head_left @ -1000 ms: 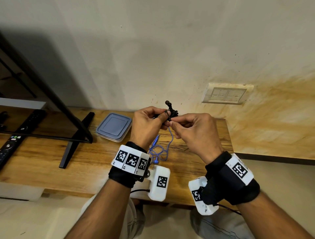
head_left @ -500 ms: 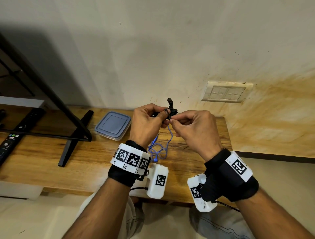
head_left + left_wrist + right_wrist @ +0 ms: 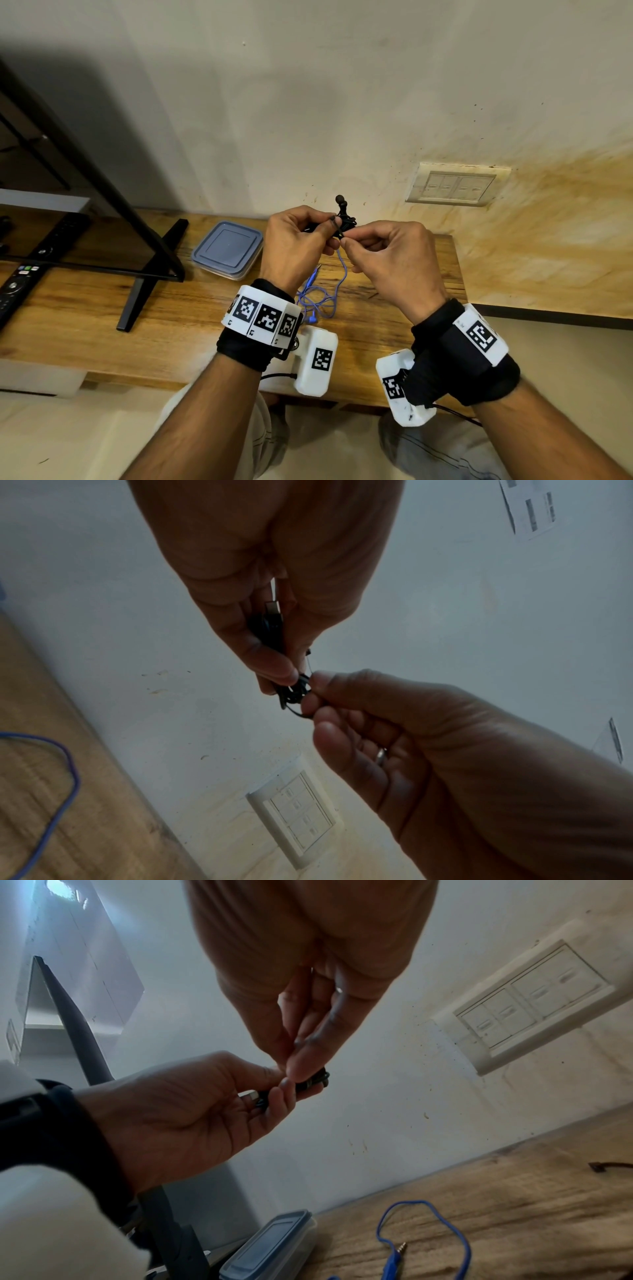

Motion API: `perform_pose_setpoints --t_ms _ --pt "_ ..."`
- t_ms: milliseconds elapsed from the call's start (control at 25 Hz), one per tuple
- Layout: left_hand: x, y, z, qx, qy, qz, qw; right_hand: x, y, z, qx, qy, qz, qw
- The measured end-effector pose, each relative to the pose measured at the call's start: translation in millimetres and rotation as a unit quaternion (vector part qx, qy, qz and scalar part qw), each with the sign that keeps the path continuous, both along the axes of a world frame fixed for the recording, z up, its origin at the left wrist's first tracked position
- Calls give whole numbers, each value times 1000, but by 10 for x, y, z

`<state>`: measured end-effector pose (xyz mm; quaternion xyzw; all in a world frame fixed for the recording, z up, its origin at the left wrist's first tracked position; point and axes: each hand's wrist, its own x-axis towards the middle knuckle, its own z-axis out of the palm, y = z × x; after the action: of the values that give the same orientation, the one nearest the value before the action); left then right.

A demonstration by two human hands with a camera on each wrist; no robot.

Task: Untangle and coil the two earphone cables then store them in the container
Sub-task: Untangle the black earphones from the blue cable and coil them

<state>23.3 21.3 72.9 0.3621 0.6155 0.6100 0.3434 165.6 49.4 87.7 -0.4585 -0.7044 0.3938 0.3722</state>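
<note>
Both hands hold a small black earphone bundle [image 3: 345, 221] above the table, with one earbud sticking up. My left hand [image 3: 329, 230] grips the coiled part [image 3: 270, 627] between thumb and fingers. My right hand [image 3: 346, 242] pinches a loop of the black cable [image 3: 297, 696] at the bundle's end [image 3: 313, 1082]. The blue earphone cable [image 3: 322, 298] lies loose on the wooden table [image 3: 85, 308] beneath the hands, its jack plug [image 3: 401, 1247] free. The container [image 3: 227, 250], with its blue-grey lid on, sits to the left of my left hand.
A black TV stand leg [image 3: 150, 270] and a screen edge stand at the left, with a remote [image 3: 17, 287] beside them. A wall switch plate [image 3: 455, 185] is behind to the right. The table's right edge [image 3: 457, 274] is close to my right hand.
Both hands have stayed together on the black bundle, drifting very slightly. The right fingers have shifted their pinch on the cable. The blue cable has not moved.
</note>
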Motion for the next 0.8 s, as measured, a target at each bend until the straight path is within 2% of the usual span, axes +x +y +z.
perform_pose_setpoints --t_ms 280,800 --pt "-1 3 -5 -2 3 -2 1000 2 -9 14 -1 21 -5 1000" --pt "-20 -3 -3 -2 6 0 1000 -13 -20 7 11 9 -7 1000"
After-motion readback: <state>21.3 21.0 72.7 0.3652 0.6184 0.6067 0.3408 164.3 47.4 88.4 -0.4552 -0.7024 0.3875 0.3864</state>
